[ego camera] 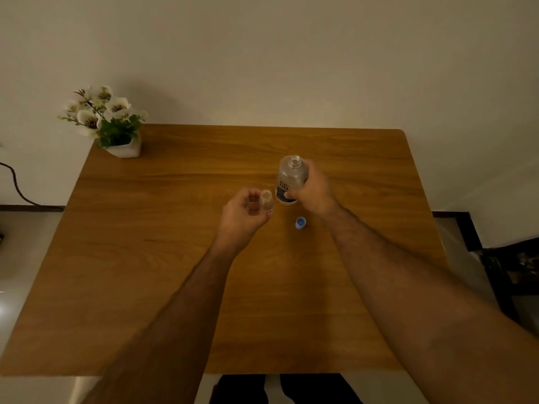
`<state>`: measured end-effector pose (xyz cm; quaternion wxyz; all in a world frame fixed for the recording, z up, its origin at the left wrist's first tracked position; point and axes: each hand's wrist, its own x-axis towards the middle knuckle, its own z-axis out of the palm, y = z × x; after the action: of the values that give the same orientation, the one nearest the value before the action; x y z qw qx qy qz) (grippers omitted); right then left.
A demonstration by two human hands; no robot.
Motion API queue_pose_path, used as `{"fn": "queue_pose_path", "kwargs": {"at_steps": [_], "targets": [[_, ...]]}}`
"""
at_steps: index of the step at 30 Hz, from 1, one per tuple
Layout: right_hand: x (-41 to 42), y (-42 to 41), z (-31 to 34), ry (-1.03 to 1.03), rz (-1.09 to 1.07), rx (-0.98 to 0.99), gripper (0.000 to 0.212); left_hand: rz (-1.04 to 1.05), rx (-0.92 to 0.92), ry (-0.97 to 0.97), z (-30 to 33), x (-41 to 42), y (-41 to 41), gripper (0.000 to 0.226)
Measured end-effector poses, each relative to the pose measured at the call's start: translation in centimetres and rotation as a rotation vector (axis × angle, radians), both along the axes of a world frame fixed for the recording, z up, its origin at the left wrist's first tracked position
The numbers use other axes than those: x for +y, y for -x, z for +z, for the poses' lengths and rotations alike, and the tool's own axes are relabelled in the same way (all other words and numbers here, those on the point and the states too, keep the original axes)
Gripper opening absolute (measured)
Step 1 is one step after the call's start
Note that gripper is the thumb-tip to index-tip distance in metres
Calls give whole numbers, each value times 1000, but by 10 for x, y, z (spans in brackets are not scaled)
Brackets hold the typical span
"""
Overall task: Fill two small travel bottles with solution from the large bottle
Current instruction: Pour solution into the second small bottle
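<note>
His right hand (310,189) wraps the uncapped big bottle (291,179) upright mid-table (175,258), while left fingers (250,196) curl round an open travel bottle (266,202) just beside it, seemingly readying a short pour; blue cap (300,223) lies near.

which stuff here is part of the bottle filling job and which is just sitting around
In the job:
large bottle, open, gripped by right hand
small bottle, open, held by left hand
blue cap on the table

Lying about:
potted flowers at the far left corner
black cable off the table
</note>
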<state>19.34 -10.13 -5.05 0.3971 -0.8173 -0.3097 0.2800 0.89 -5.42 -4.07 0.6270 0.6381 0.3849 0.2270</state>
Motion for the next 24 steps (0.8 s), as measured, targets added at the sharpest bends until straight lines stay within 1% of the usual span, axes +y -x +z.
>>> {"fn": "queue_pose_path", "kwargs": {"at_steps": [5, 10, 15, 17, 19, 22, 24], "targets": [[2, 1, -3, 5, -3, -21, 82, 20, 27, -10, -11, -2, 1, 40], [0, 3, -5, -4, -11, -43, 85, 47, 94, -71, -25, -7, 1, 41], [-6, 5, 1, 33, 25, -6, 95, 74, 138, -43, -43, -13, 4, 36], [-9, 11, 4, 68, -27, -27, 89, 89, 170, -43, -47, -15, 5, 36], [-13, 20, 7, 83, -121, -99, 79, 92, 183, -53, -51, -16, 5, 36], [-24, 40, 8, 31, -206, -268, 62, 83, 198, -78, -54, -19, 3, 34], [-32, 53, 7, -13, -201, -356, 49, 86, 210, -94, -59, -19, 1, 32]]}}
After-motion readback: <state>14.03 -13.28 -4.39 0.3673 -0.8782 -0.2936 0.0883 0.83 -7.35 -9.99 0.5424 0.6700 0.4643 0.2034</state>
